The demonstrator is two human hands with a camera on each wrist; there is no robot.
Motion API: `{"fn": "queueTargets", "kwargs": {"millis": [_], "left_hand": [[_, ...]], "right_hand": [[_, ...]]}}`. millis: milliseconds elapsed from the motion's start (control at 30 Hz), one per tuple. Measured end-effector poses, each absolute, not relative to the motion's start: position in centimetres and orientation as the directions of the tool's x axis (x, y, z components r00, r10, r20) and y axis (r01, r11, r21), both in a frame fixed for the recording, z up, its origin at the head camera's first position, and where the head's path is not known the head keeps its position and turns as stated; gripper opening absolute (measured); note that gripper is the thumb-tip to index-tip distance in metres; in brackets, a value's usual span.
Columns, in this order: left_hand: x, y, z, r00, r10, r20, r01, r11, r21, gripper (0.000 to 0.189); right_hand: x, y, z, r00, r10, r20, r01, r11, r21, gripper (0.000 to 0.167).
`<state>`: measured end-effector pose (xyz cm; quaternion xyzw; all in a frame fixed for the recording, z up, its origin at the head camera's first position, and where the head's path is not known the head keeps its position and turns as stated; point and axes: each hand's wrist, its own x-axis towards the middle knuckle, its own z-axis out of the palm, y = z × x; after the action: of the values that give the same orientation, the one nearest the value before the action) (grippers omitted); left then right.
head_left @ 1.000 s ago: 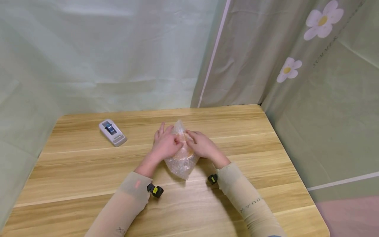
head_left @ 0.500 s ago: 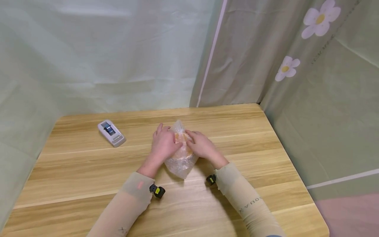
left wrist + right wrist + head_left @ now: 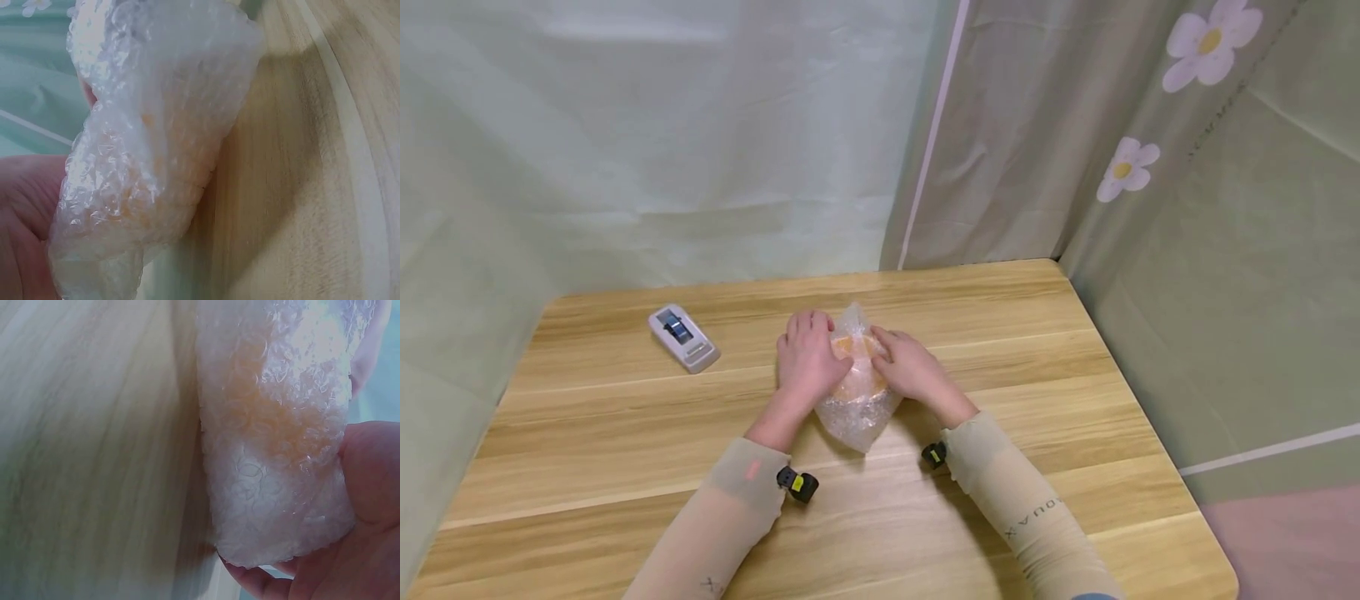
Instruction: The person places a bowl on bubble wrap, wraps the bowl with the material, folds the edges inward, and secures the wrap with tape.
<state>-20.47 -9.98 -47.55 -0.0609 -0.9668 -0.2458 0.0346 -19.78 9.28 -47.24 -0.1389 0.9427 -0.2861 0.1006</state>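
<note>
A bundle of clear bubble wrap (image 3: 859, 412) lies in the middle of the table in the head view. Something with orange patches shows faintly through the wrap, its kind hidden. My left hand (image 3: 808, 358) holds the bundle's left side, thumb on top and fingers over the far left edge. From the right, my right hand (image 3: 916, 368) grips the other side, thumb and forefinger on the upper face. In the right wrist view, fingers (image 3: 265, 584) curl under the end of the wrap. The left wrist view shows the wrap's side (image 3: 169, 125) beside part of a hand.
A pale grey, oblong case with a dark blue part in its window (image 3: 685, 337) lies at the table's back left. The wooden table (image 3: 1000, 333) ends at curtains (image 3: 737, 167) at the back and sides. Each wrist bears a small black camera (image 3: 797, 483).
My left hand has slid left off the bundle's top to its left side, its thumb spreading and more orange showing. The right hand has stayed nearly still on its side.
</note>
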Motion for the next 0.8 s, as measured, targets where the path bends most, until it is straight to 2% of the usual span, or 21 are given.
{"fn": "queueTargets", "kwargs": {"millis": [600,800], "left_hand": [[-20.0,-10.9,-46.7,-0.987,0.144,0.076,0.162,0.831,0.532,0.056],[-19.0,-12.7,-46.2,-0.981,0.146,0.128,0.194,0.751,0.631,0.057]], "right_hand": [[-19.7,9.0,-46.9,-0.941,-0.328,-0.083,-0.214,0.768,-0.604,0.068],[-19.2,10.2,-46.4,-0.950,-0.308,-0.056,-0.201,0.737,-0.646,0.067]]}}
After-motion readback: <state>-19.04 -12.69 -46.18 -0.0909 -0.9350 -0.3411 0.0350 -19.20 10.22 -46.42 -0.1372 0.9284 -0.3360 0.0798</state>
